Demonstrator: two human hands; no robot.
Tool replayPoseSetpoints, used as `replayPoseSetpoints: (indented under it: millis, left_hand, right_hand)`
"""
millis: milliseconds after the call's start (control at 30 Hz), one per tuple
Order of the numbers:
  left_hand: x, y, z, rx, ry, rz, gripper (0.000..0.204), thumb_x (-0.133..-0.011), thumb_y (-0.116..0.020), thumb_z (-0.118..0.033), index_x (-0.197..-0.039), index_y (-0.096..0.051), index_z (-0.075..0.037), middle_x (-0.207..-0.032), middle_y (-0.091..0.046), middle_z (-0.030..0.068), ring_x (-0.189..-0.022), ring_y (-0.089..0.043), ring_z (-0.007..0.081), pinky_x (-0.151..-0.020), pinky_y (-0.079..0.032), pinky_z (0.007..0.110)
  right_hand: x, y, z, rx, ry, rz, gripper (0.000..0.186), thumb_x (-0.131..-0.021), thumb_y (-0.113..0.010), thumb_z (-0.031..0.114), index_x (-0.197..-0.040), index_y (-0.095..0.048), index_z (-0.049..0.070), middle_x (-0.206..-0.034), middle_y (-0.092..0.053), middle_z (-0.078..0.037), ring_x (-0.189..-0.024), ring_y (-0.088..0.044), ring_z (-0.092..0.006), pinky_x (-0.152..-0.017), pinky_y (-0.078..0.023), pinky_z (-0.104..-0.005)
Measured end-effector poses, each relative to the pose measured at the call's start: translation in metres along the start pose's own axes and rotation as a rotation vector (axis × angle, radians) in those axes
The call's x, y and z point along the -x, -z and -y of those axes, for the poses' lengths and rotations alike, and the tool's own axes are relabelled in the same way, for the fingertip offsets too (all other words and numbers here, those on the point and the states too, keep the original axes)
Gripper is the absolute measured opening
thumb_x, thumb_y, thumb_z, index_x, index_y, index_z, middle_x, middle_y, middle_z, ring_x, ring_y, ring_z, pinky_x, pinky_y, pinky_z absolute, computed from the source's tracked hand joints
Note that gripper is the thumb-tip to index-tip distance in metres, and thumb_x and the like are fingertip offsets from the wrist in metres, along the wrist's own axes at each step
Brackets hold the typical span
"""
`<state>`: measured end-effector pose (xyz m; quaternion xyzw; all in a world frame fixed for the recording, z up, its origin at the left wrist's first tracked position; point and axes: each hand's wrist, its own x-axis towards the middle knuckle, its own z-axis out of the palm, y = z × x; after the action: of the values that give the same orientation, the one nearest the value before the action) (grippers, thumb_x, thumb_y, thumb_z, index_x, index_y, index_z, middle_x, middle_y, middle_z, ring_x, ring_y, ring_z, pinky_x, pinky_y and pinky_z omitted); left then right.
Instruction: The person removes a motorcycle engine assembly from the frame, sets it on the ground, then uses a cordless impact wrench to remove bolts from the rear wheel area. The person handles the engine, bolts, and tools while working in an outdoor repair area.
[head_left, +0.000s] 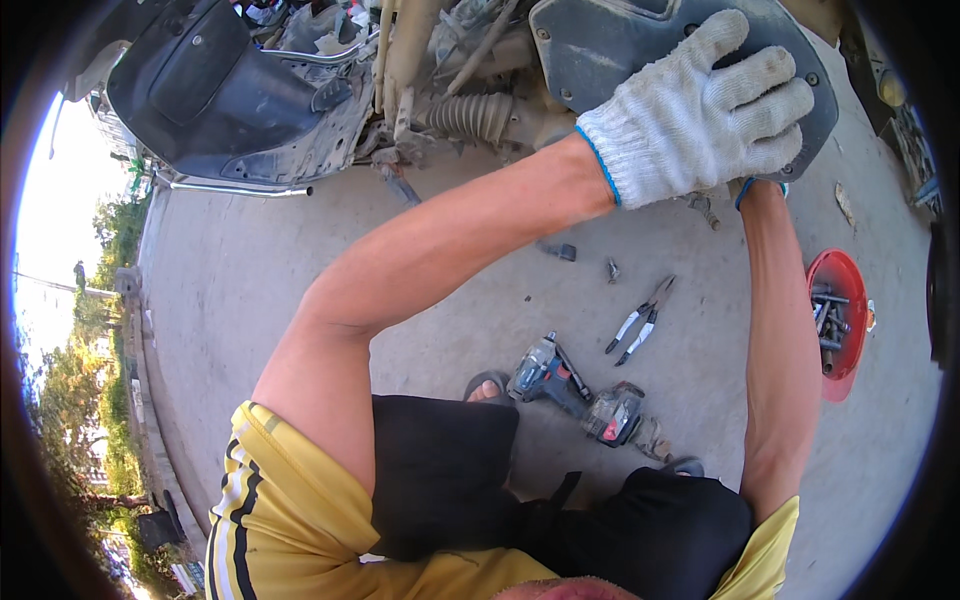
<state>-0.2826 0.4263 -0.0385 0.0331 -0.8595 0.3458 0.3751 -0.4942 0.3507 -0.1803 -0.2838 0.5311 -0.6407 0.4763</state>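
Observation:
My left hand (712,115), in a white knitted work glove with a blue cuff edge, lies on a dark grey plastic cover (610,50) with screws along its rim. The fingers are spread over the cover's face. Below it, my right hand (784,188) reaches under the lower edge of the same cover. Only the cuff of its glove shows, so its fingers and anything in them are hidden. Close beneath both hands a threaded metal part (703,208) hangs or lies near the cover's edge; which one I cannot tell.
On the concrete floor lie pliers (640,320), a bolt (613,270), a cordless impact driver (550,375) and a dark battery-like part (615,415). A red bowl-shaped container (853,290) of sockets stands right of my right forearm. Vehicle parts, including a ribbed boot (475,117) and black panel (200,90), fill the far side.

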Motion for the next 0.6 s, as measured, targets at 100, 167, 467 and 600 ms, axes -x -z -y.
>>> replayPoseSetpoints:
  millis: [100, 167, 467, 600]
  left_hand:
    - [0.001, -0.022, 0.010, 0.134, -0.054, -0.181, 0.041, -0.088, -0.061, -0.018, -0.126, -0.065, -0.006, -0.148, -0.057, 0.0224, -0.143, -0.051, 0.0422, -0.117, -0.039, 0.068]
    - [0.003, -0.028, 0.010, 0.135, -0.073, -0.219, 0.040, -0.087, -0.060, -0.018, -0.124, -0.065, -0.005, -0.147, -0.058, 0.0232, -0.143, -0.051, 0.0429, -0.118, -0.038, 0.069]
    - [-0.001, 0.004, -0.006, -0.082, 0.027, 0.037, 0.034, -0.085, -0.074, -0.035, -0.119, -0.073, -0.031, -0.142, -0.065, -0.0016, -0.141, -0.054, 0.0237, -0.120, -0.036, 0.058]
    - [0.001, 0.011, -0.006, -0.138, 0.012, 0.058, 0.034, -0.087, -0.073, -0.034, -0.121, -0.073, -0.032, -0.142, -0.065, -0.0040, -0.141, -0.054, 0.0222, -0.121, -0.036, 0.056]
  right_hand:
    - [-0.003, 0.001, 0.004, 0.002, 0.007, -0.005, 0.038, -0.102, -0.060, 0.036, -0.110, -0.075, 0.002, -0.093, -0.075, -0.016, -0.087, -0.073, -0.0288, -0.078, -0.057, -0.0409]
    - [-0.007, 0.003, 0.007, -0.004, 0.012, -0.009, 0.038, -0.102, -0.060, 0.036, -0.110, -0.075, 0.002, -0.092, -0.075, -0.016, -0.086, -0.073, -0.0285, -0.077, -0.057, -0.0407]
    - [-0.021, 0.001, 0.008, -0.003, 0.022, -0.016, 0.039, -0.102, -0.061, 0.038, -0.110, -0.075, 0.003, -0.088, -0.075, -0.015, -0.083, -0.073, -0.0271, -0.075, -0.057, -0.0395]
    - [-0.023, 0.007, 0.008, -0.001, 0.024, -0.038, 0.040, -0.102, -0.062, 0.039, -0.109, -0.075, 0.003, -0.086, -0.075, -0.015, -0.081, -0.073, -0.0265, -0.074, -0.057, -0.0389]
